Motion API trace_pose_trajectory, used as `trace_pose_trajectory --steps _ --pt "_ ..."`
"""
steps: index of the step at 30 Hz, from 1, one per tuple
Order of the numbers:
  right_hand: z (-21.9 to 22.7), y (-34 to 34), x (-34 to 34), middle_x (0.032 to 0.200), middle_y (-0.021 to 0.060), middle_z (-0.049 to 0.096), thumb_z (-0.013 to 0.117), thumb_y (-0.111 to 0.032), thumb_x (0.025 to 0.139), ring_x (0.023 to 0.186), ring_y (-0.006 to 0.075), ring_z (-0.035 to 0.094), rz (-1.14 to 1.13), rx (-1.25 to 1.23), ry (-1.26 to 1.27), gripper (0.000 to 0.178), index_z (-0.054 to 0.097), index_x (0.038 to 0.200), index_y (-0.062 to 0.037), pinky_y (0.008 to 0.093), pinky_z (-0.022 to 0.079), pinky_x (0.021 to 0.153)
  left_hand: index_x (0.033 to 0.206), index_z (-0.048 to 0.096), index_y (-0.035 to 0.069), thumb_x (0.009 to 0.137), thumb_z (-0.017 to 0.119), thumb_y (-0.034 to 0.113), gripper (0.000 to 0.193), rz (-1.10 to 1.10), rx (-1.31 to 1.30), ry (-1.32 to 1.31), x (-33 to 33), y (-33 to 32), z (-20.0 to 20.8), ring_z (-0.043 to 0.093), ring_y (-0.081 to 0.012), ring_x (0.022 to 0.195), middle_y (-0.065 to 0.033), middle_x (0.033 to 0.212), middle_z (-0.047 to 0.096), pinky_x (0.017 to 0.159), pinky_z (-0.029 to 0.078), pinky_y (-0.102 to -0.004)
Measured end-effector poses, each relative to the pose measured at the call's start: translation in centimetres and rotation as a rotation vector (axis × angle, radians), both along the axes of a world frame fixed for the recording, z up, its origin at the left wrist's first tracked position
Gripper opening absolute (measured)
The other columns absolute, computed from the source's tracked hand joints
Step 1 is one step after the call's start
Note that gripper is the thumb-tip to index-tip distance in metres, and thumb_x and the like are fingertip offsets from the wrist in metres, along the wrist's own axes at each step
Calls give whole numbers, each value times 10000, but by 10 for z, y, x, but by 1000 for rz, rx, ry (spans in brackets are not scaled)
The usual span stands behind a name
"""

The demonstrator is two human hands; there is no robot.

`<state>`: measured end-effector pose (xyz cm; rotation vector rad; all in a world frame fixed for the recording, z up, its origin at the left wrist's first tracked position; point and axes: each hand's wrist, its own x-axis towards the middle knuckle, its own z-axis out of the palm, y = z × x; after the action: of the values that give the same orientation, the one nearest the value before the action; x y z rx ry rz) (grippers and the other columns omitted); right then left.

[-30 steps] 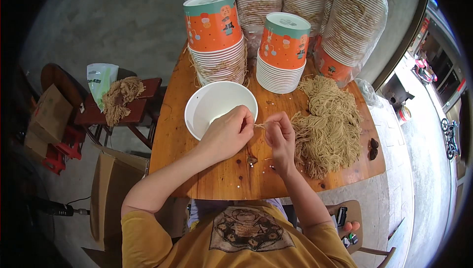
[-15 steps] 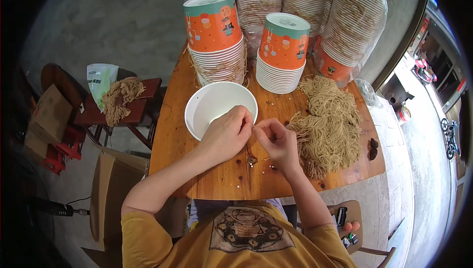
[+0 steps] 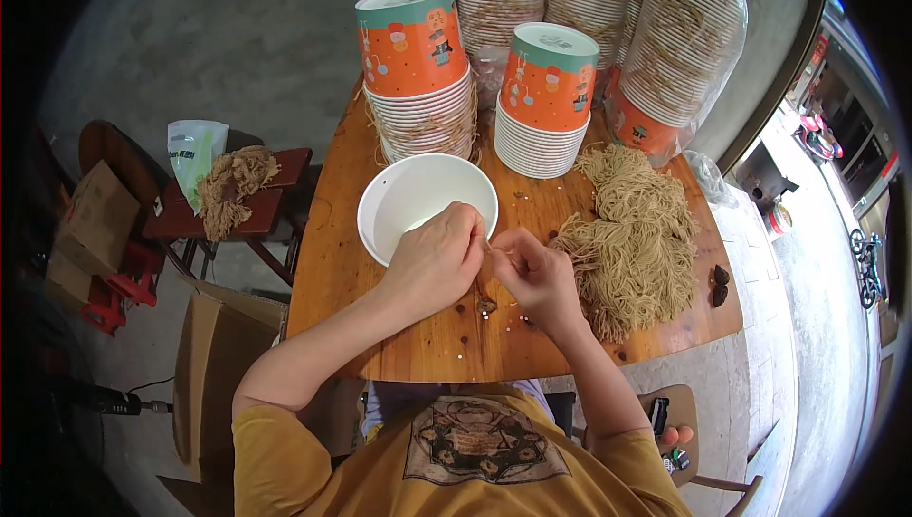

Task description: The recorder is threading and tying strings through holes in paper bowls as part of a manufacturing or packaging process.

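A white paper bucket (image 3: 388, 201), its open mouth tilted up toward me, lies at the middle of the wooden table. My left hand (image 3: 432, 256) is closed in a pinch over its near right rim. Close beside it my right hand (image 3: 537, 281) pinches too, the fingertips of both hands almost meeting. Whatever lies between the fingertips is too small and hidden to make out. To the right of my right hand is a heap of tan cords (image 3: 646, 251).
Behind the bucket stand two upside-down stacks of orange-and-green paper buckets (image 3: 413, 47) (image 3: 549, 89). Bagged stacks (image 3: 684, 42) rise at the back. A wooden table (image 3: 380, 360) carries small white bits and dark lumps (image 3: 720, 287). An open carton (image 3: 204, 374) sits left, below a red bench (image 3: 285, 184).
Both hands keep their pinch by the bucket rim with hardly any movement. The view has shifted very slightly.
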<state>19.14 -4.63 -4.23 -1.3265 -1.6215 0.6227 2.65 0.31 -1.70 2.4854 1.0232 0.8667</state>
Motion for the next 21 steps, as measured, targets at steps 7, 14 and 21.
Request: trace_pose_trajectory --steps 7,14,21 --pt "-7 5 0 646 1 514 554 -113 889 564 57 470 115 -134 219 72 544 913 -45 241 414 535 890 430 17 866 533 96 132 27 90 -23 -7 -1 0 592 -326 735 -144 817 562 605 468 -415" --pt "26 3 10 725 -59 443 465 -58 931 649 28 402 346 -198 599 108 497 1033 -76 184 353 600 807 506 31 830 633 251 255 -16 267 214 -33 -14 -1 617 -275 721 -104 720 593 608 476 -383" --pt "43 7 -16 720 -53 443 458 -73 952 657 21 425 566 -312 661 93 462 1044 -61 189 370 616 829 566 37 826 620 263 232 -193 319 431 -64 -2 6 606 -254 809 -81 840 607 721 473 -357"
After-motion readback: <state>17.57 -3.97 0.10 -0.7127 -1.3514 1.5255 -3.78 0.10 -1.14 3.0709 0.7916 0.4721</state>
